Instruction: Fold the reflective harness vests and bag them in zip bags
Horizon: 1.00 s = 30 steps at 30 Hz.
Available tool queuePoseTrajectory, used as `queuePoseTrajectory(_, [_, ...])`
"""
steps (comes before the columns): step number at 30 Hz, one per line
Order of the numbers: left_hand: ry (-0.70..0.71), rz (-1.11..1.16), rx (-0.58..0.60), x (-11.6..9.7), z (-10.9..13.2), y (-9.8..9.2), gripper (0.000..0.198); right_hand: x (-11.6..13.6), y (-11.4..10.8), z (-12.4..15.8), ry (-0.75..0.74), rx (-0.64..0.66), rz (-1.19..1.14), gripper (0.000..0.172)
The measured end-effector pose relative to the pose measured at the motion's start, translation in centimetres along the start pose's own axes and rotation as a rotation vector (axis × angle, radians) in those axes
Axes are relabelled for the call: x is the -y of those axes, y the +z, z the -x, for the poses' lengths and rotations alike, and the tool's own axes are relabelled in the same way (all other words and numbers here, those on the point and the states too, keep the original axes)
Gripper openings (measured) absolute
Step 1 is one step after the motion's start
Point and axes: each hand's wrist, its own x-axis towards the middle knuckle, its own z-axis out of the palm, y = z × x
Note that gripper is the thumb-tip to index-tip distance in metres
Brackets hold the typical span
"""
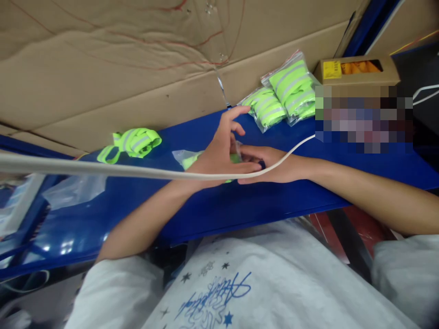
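White cable (103, 170) crosses above the packet (190, 161), a green bundle in clear plastic on the blue tabletop (222, 205). The left hand (217, 153) lies over the packet, palm covering much of it, fingers parted and curled upward. At the packet's right is the right hand (270, 165), its fingertips partly hidden; I cannot tell whether it grips. Left of the packet are a strap (140, 142) and clear bag (77, 189); bagged straps (293, 87) sit beyond it, rightward.
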Motion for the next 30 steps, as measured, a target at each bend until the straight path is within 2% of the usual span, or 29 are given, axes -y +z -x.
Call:
queuePoseTrajectory(2, [-0.066, 0.299, 0.155, -0.5, 0.7, -2.1, 0.114, 0.3, -0.1, 0.0, -0.043, -0.012, -0.006, 0.06])
queuePoseTrajectory(3, [-0.109, 0.422, 0.182, -0.9, 1.1, -3.1, 0.112, 0.5, -0.2, 0.0, -0.066, -0.028, -0.034, 0.055])
queuePoseTrajectory(5, [-0.194, 0.563, 0.125, -1.6, 1.9, -4.8, 0.102, 0.9, -0.3, 0.0, -0.097, -0.069, -0.11, 0.045])
queuePoseTrajectory(7, [-0.254, 0.558, -0.002, -1.9, 2.5, -5.4, 0.086, 1.1, -0.2, -0.1, -0.113, -0.088, -0.186, 0.04])
queuePoseTrajectory(9, [-0.323, 0.482, -0.04, -1.6, 2.8, -4.8, 0.059, 1.1, -0.1, -0.1, -0.108, -0.082, -0.242, 0.039])
queuePoseTrajectory(10, [-0.366, 0.453, -0.005, -1.4, 3.0, -4.2, 0.045, 1.0, 0.0, -0.1, -0.099, -0.087, -0.255, 0.038])
queuePoseTrajectory(11, [-0.411, 0.44, 0.046, -1.0, 3.1, -3.4, 0.04, 0.9, 0.0, -0.1, -0.086, -0.11, -0.252, 0.039])
queuePoseTrajectory(13, [-0.474, 0.456, 0.085, -0.3, 3.3, -1.7, 0.047, 0.5, 0.0, -0.2, -0.052, -0.215, -0.195, 0.043])
queuePoseTrajectory(14, [-0.486, 0.481, 0.043, 0.0, 3.5, -1.0, 0.048, 0.3, -0.1, -0.2, -0.021, -0.283, -0.153, 0.046])
queuePoseTrajectory(16, [-0.51, 0.559, -0.117, 0.5, 4.0, 0.1, 0.042, -0.2, -0.5, -0.3, 0.081, -0.38, -0.092, 0.046])
queuePoseTrajectory(18, [-0.555, 0.658, -0.24, 0.9, 4.3, 0.6, 0.04, -0.6, -0.9, -0.3, 0.235, -0.345, -0.105, 0.041])
queuePoseTrajectory(20, [-0.593, 0.729, -0.297, 1.2, 4.4, 0.5, 0.042, -0.7, -1.3, -0.3, 0.357, -0.271, -0.171, 0.042])
queuePoseTrajectory(24, [-0.549, 0.689, -0.391, 1.3, 4.2, 0.0, 0.039, 0.2, -1.4, -0.2, 0.378, -0.326, -0.251, 0.046])
queuePoseTrajectory(26, [-0.544, 0.647, -0.387, 1.1, 4.2, -0.1, 0.044, 0.7, -1.3, -0.2, 0.358, -0.344, -0.241, 0.047])
queuePoseTrajectory(30, [-0.614, 0.568, -0.246, 0.5, 4.3, 0.0, 0.052, 1.2, -1.0, -0.2, 0.336, -0.321, -0.208, 0.047])
